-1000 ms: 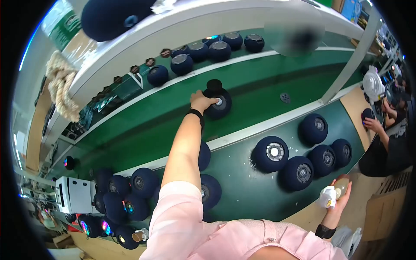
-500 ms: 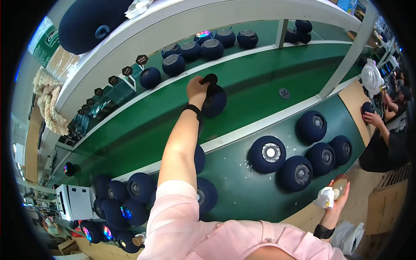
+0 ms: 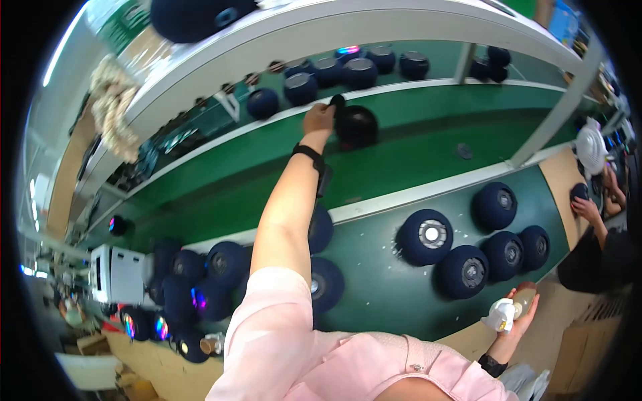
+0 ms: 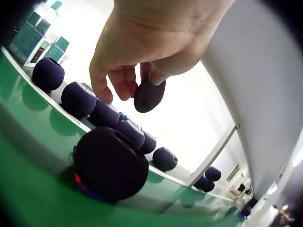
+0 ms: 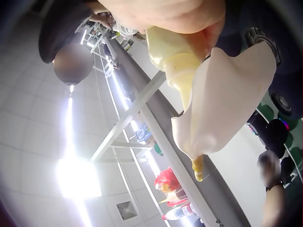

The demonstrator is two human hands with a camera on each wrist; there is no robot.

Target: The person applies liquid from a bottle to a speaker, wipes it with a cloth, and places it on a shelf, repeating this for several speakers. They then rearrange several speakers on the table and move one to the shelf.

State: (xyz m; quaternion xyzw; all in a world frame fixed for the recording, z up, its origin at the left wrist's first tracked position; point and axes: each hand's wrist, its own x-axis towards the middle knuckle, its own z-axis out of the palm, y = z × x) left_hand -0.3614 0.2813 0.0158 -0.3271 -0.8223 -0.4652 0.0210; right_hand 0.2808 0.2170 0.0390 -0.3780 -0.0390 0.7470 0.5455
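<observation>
My left hand (image 3: 317, 121) reaches out over the green belt and pinches a thin black disc (image 4: 150, 96) between thumb and fingers. Just beside it on the belt sits a round dark speaker (image 3: 358, 127); in the left wrist view this speaker (image 4: 110, 163) has a red and blue glow along its lower edge. Low at the right, my right hand (image 3: 521, 321) grips a squeeze bottle (image 3: 525, 296) of yellowish liquid. Crumpled white tissue (image 5: 232, 94) wraps around its nozzle, and the yellow tip (image 5: 198, 168) pokes out below.
Several round navy speakers (image 3: 461, 271) stand on the dark green table, with more clustered at left (image 3: 225, 262). Another row (image 3: 300, 88) lines the far ledge under a white shelf (image 3: 374, 27). A post (image 3: 555, 100) rises at right, near another person's hand (image 3: 588, 212).
My left hand has come off the speaker's ringed face and now holds the black disc up beside it. The speaker's ringed face no longer shows. My right hand keeps holding the bottle.
</observation>
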